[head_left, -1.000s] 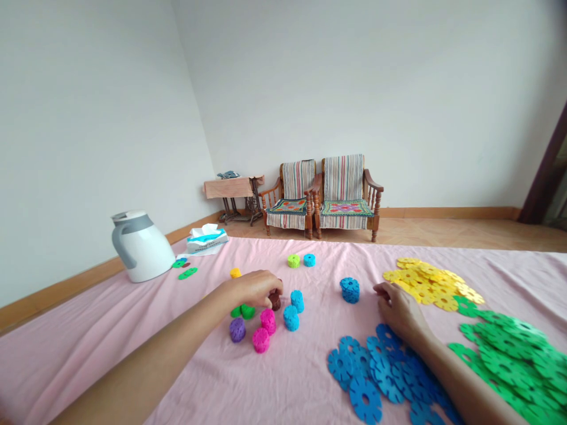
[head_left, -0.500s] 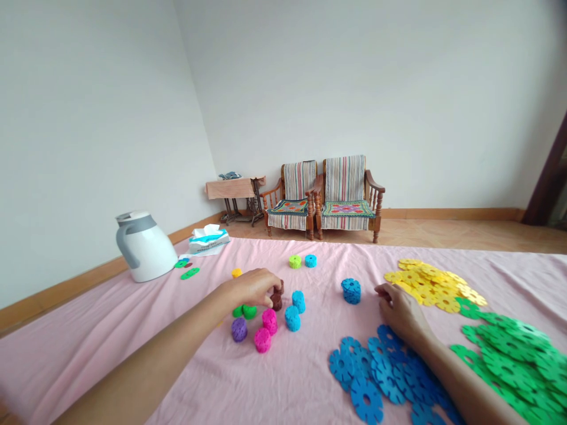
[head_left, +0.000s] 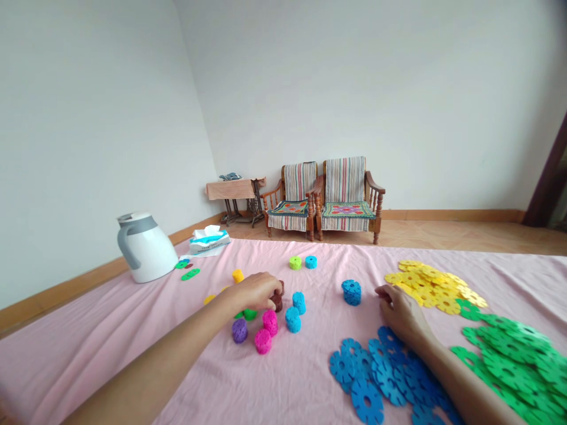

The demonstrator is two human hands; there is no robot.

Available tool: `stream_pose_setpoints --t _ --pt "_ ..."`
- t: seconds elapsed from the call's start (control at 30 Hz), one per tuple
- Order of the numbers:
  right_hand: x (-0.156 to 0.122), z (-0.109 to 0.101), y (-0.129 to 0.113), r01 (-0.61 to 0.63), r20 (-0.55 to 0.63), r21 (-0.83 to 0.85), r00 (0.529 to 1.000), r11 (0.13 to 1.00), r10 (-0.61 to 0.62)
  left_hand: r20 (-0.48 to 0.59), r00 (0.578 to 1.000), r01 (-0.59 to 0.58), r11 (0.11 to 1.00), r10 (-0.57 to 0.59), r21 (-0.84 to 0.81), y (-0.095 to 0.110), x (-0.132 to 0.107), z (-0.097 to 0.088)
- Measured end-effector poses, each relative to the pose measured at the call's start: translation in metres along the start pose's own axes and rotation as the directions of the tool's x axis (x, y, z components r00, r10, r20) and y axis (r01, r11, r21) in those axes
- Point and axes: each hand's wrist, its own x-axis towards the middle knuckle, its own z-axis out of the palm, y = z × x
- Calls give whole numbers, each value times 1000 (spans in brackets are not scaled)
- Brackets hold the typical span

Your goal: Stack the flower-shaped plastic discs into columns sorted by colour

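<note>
Since a second ago the left hand [head_left: 257, 290] has hardly shifted; it stays closed over the brown stack [head_left: 278, 300], fingertips pinched on its top and near side, and a yellow piece [head_left: 209, 299] now shows beside the forearm. The brown stack stands upright on the pink cloth [head_left: 133, 342], just past the fingers. Crowded close around it are a green stack [head_left: 250, 314] under the palm, two magenta stacks [head_left: 266, 331], a purple stack [head_left: 240, 330] and two cyan stacks [head_left: 295, 311], so there is little room on the near side. The far side is open cloth up to a lime and a cyan piece [head_left: 302, 262].

The right hand [head_left: 401, 311] rests curled, well apart from the left; I cannot tell whether it holds anything. A blue stack [head_left: 351, 292] stands just left of it, with flat blue discs [head_left: 367, 378] nearer, yellow discs [head_left: 436, 286] and green discs [head_left: 509, 354] to the right.

A white kettle [head_left: 144, 247] and tissue pack [head_left: 208, 241] sit by the cloth's left edge. Two striped armchairs [head_left: 328, 198] stand against the wall.
</note>
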Motion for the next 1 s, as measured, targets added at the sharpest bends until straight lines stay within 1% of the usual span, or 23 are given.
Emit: stream_pose_setpoints --t 0.23,0.47,0.73,0.93,1.0 --pt "-1 -3 -4 -7 10 -4 1000 1000 7 -14 1000 -26 999 26 -19 -3 1 3" --pt "-1 -1 -2 -14 6 1 1000 1000 14 -16 999 -48 998 48 -41 -6 3 4" --pt "-1 -2 -3 -10 12 -1 1000 1000 10 -44 998 -50 998 49 -22 -4 4 5" --pt "0 0 0 -4 6 -6 1000 1000 4 -61 997 -41 999 40 -16 0 3 7" --pt "0 1 1 -5 1 -13 1000 1000 5 -72 997 -34 999 33 -17 2 1 4"
